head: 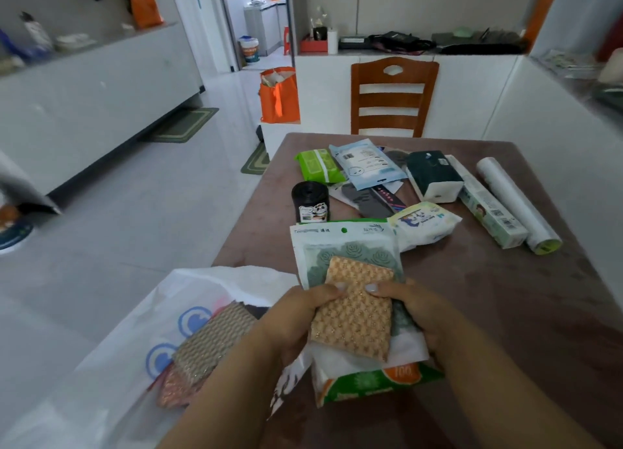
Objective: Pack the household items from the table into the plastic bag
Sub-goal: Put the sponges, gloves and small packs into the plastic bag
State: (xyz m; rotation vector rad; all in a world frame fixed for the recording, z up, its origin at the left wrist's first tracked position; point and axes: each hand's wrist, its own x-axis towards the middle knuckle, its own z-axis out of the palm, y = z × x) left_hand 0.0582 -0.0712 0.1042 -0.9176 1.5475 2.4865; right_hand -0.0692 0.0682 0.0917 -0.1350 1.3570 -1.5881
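At six o'clock on the worktop (505,313), left hand (296,317) and right hand (421,313) each grip an orange scouring pad (354,317), thumbs on top. Plastic bag (111,364) lies at eight o'clock, pads inside; remaining packets sit toward twelve.

Plastic bag (111,357) left of table (505,313)

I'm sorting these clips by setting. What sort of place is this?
Most likely a home dining area: a brown table with a wooden chair behind it, white cabinets along the walls, and a doorway to what looks like a kitchen.
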